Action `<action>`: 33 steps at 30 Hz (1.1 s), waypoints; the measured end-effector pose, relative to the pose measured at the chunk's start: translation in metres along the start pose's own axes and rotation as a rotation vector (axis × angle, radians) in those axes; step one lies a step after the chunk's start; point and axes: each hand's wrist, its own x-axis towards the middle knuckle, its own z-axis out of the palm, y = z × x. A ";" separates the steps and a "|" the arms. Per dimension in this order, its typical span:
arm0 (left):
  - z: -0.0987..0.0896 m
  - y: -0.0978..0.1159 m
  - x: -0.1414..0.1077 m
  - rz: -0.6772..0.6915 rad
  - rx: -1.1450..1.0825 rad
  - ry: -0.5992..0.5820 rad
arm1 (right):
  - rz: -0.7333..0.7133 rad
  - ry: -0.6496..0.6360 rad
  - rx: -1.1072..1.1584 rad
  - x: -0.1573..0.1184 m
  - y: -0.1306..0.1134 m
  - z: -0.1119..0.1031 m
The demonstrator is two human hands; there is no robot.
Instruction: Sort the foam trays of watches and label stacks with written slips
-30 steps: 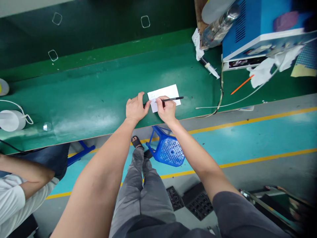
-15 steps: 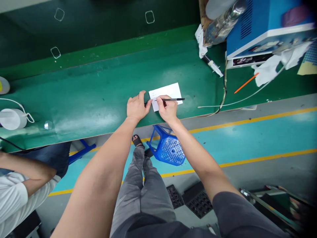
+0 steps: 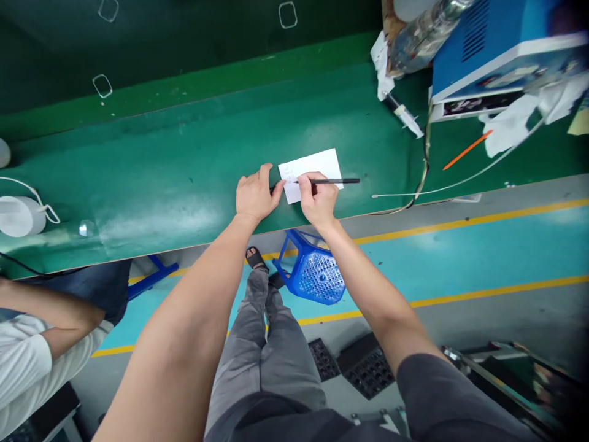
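Writing seems in hand: right hand pinching pen over paper; left hand, hold unclear; next stroke calls for steady paper

Downward head view, seemingly from standing height

Head view of a person at a green table. The right hand grips a black pen between thumb and fingers over a white sheet of paper, which bears faint marks near its left end. The left hand rests on the table, its thumb tip at the paper's left edge; a small dark object beside the thumb is mostly hidden. Right: a syringe, an orange stick and a blue machine. Below: a blue stool. Lower left: a co-worker's white sleeve.
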 end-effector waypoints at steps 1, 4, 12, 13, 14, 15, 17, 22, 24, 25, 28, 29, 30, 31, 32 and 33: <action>0.000 0.000 0.000 0.001 -0.002 -0.002 | 0.008 -0.021 0.008 0.000 0.000 0.000; 0.001 0.000 0.000 0.007 -0.005 0.005 | 0.036 -0.079 0.003 0.001 -0.001 0.003; 0.001 -0.001 0.000 0.016 0.002 0.012 | 0.054 -0.084 -0.047 -0.006 0.000 0.006; 0.001 -0.001 0.000 0.015 0.000 0.012 | 0.058 -0.100 -0.049 -0.006 0.001 0.006; 0.001 -0.001 0.000 0.013 -0.001 0.011 | 0.057 -0.109 -0.049 -0.006 0.001 0.006; 0.001 -0.001 0.000 0.011 -0.004 0.012 | 0.051 -0.111 -0.048 -0.006 0.001 0.006; 0.001 -0.001 0.000 0.009 -0.012 0.013 | 0.033 -0.094 -0.054 -0.005 0.001 0.006; 0.001 -0.001 0.000 -0.001 -0.037 -0.003 | 0.026 -0.060 -0.108 -0.003 -0.001 0.005; 0.002 -0.001 0.000 -0.003 -0.040 -0.005 | 0.034 -0.064 -0.110 -0.003 -0.001 0.005; 0.002 -0.001 0.000 -0.004 -0.039 -0.004 | 0.036 -0.066 -0.108 -0.003 -0.002 0.005; 0.002 -0.002 0.000 -0.005 -0.040 -0.006 | 0.043 -0.081 -0.091 -0.003 -0.001 0.004; 0.002 -0.002 0.000 -0.005 -0.043 -0.009 | 0.046 -0.088 -0.081 -0.003 -0.001 0.004; 0.002 -0.002 0.000 -0.006 -0.047 -0.013 | 0.049 -0.093 -0.071 -0.003 -0.001 0.005; 0.002 -0.002 0.000 -0.007 -0.050 -0.017 | 0.053 -0.094 -0.062 -0.003 0.000 0.005; 0.002 -0.002 0.000 -0.008 -0.051 -0.021 | 0.055 -0.091 -0.053 -0.003 0.000 0.005; 0.001 -0.001 0.000 -0.009 -0.050 -0.023 | 0.056 -0.086 -0.048 -0.004 0.000 0.005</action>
